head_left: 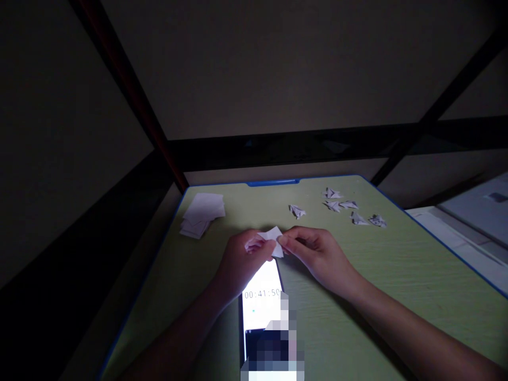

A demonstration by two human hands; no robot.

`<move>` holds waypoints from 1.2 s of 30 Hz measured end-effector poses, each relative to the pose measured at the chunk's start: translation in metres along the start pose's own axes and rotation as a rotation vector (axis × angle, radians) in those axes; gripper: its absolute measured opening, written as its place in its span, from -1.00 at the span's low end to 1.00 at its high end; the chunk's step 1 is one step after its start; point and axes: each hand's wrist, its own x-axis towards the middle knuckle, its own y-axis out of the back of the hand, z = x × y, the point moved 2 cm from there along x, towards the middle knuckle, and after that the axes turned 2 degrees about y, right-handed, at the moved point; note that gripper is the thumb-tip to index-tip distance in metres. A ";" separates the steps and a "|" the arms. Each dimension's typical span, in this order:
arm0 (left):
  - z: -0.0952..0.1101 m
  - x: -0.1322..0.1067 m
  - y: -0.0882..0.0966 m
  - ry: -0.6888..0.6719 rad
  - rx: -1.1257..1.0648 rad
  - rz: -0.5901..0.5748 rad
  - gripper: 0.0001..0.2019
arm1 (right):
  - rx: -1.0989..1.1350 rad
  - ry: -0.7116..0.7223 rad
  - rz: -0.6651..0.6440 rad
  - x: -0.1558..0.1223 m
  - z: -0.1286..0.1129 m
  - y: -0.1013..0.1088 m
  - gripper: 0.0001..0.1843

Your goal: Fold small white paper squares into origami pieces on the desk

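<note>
A small white piece of paper (272,236), partly folded, is held above the table between both hands. My left hand (242,259) pinches its left side with closed fingers. My right hand (313,253) pinches its right edge between thumb and forefinger. Just below the hands a lit phone (262,301) lies on the table and shows a running timer.
A stack of white paper squares (202,212) lies at the table's far left. Several small folded paper shapes (349,207) lie at the far right, one more (297,211) near the middle. The green table (397,275) has a blue rim. The room is dark.
</note>
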 end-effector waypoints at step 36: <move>0.001 -0.001 0.002 -0.085 0.079 0.099 -0.85 | -0.131 0.022 -0.072 -0.002 -0.005 -0.001 -0.75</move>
